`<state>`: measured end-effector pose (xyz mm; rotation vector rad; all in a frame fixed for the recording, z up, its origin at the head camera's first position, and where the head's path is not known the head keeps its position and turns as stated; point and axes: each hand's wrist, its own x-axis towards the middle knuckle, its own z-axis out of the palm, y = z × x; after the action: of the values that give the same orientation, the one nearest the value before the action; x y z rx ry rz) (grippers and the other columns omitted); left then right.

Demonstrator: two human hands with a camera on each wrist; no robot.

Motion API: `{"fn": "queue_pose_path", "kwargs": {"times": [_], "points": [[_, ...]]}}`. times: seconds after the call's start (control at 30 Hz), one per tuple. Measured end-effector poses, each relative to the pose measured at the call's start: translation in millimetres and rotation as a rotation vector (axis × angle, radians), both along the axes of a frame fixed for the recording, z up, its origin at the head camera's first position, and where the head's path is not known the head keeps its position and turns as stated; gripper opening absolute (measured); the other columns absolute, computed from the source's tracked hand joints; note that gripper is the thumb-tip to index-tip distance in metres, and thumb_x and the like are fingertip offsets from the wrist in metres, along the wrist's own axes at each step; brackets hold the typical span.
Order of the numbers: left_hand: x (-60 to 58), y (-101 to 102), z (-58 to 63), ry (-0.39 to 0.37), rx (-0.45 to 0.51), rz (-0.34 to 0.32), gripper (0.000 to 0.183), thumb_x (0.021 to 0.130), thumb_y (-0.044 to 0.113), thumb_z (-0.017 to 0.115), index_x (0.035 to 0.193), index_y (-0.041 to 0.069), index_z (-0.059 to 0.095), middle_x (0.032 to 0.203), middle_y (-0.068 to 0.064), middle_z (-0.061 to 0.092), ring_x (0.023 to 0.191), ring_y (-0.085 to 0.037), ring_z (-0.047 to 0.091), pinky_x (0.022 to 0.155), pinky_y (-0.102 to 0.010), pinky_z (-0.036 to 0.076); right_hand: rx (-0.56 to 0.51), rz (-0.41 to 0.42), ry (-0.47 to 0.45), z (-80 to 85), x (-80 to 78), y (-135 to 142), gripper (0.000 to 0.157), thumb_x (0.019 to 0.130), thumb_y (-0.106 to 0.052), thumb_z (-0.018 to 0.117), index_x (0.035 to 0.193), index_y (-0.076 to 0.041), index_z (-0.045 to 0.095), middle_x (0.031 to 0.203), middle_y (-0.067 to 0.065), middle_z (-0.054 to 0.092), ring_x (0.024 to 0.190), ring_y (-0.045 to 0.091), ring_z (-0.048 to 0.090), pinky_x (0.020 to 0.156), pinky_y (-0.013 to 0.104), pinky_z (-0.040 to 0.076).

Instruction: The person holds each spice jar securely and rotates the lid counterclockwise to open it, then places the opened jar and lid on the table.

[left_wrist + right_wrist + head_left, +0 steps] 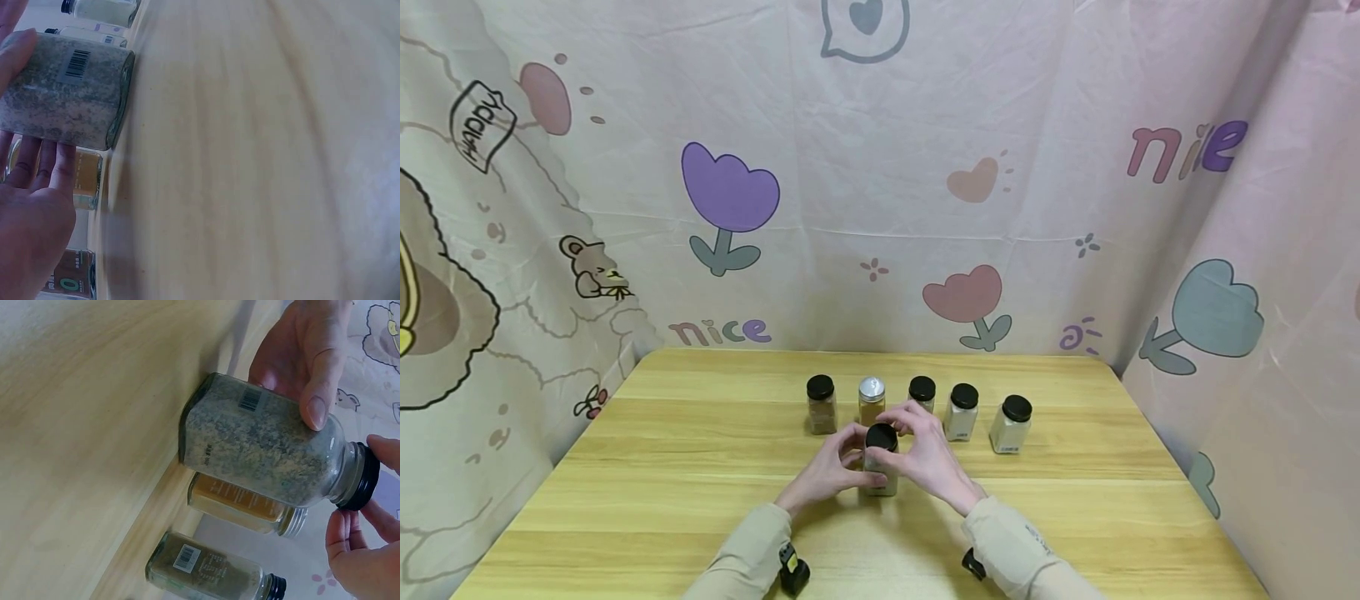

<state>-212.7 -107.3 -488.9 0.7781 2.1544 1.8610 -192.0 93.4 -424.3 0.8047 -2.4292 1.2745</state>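
A square glass spice jar (891, 485) with a black lid (882, 435) is between my two hands in front of the row of jars. Grey-beige flakes fill it, and a barcode label shows on its body (250, 437). My left hand (826, 477) grips the jar's body, thumb on the near side and fingers on the other. With thumb and fingertips, my right hand (931, 457) pinches the lid, which sits on the jar's neck. The base is at or just above the tabletop; I cannot tell if it touches.
Behind stand a brown-filled jar (822, 412), a silver-lidded jar (871, 406) with yellow-orange contents, a partly hidden black-lidded jar (922, 390) and two pale-filled jars, one (961, 419) nearer and one (1010, 432) farthest right. A printed curtain (850, 167) hangs behind the wooden table (662, 467).
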Motion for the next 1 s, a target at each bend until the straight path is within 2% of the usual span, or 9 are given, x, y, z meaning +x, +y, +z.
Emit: {"fn": "queue_pose_path", "kwargs": {"times": [0.13,0.3,0.5,0.63,0.73,0.87,1.0], "points": [[0.4,0.3,-0.1,0.003,0.001,0.004,0.052,0.081,0.012,0.085,0.123,0.003,0.056,0.128,-0.014,0.059,0.113,-0.004,0.059,0.106,-0.017,0.049,0.014,0.047,-0.028,3.1,1.1,1.2,0.034,0.08,-0.007,0.081,0.112,-0.004,0.072,0.111,0.006,0.068,0.1,0.023,0.067,0.089,0.034,0.06],[0.7,0.3,-0.2,0.005,0.007,0.007,0.053,0.08,0.012,0.085,0.123,0.002,0.056,0.128,-0.015,0.059,0.113,-0.003,0.06,0.105,-0.017,0.049,0.017,0.082,-0.037,4.5,1.8,2.7,0.042,0.08,-0.006,0.08,0.12,-0.003,0.069,0.118,0.011,0.067,0.107,0.026,0.067,0.095,0.043,0.06],[0.0,0.2,-0.6,0.0,0.005,0.002,0.052,0.08,0.012,0.085,0.122,0.002,0.056,0.127,-0.015,0.059,0.113,-0.002,0.06,0.106,-0.016,0.049,0.015,0.022,-0.001,1.5,0.6,0.9,0.048,0.077,-0.016,0.087,0.119,-0.002,0.069,0.113,0.011,0.065,0.103,0.025,0.066,0.09,0.036,0.061],[0.0,0.2,-0.3,0.002,0.007,-0.003,0.052,0.081,0.012,0.085,0.122,0.002,0.056,0.128,-0.015,0.059,0.114,-0.003,0.06,0.106,-0.016,0.048,0.035,-0.013,0.024,0.3,-0.2,-0.6,0.043,0.076,-0.018,0.088,0.113,-0.002,0.071,0.109,0.006,0.067,0.097,0.021,0.065,0.084,0.029,0.059],[0.0,0.2,-0.2,0.005,0.007,-0.004,0.051,0.081,0.012,0.085,0.122,0.003,0.056,0.128,-0.015,0.059,0.114,-0.003,0.06,0.106,-0.016,0.048,0.043,-0.003,0.021,0.6,-0.1,-0.7,0.038,0.079,-0.017,0.086,0.112,-0.003,0.072,0.108,0.005,0.067,0.097,0.021,0.066,0.083,0.028,0.059],[0.0,0.4,-0.2,0.009,0.009,-0.003,0.052,0.081,0.012,0.085,0.123,0.002,0.056,0.128,-0.016,0.059,0.113,-0.004,0.06,0.105,-0.017,0.049,0.051,0.044,0.02,1.9,0.3,0.4,0.034,0.081,-0.01,0.081,0.112,-0.003,0.072,0.111,0.007,0.068,0.099,0.023,0.068,0.086,0.036,0.061],[0.4,0.6,0.0,0.002,0.007,0.004,0.053,0.081,0.011,0.085,0.124,0.002,0.056,0.129,-0.016,0.058,0.113,-0.005,0.06,0.105,-0.017,0.049,0.066,0.08,0.019,3.7,1.1,1.7,0.037,0.08,-0.006,0.077,0.116,-0.003,0.071,0.117,0.009,0.069,0.106,0.025,0.067,0.092,0.042,0.06]]}}
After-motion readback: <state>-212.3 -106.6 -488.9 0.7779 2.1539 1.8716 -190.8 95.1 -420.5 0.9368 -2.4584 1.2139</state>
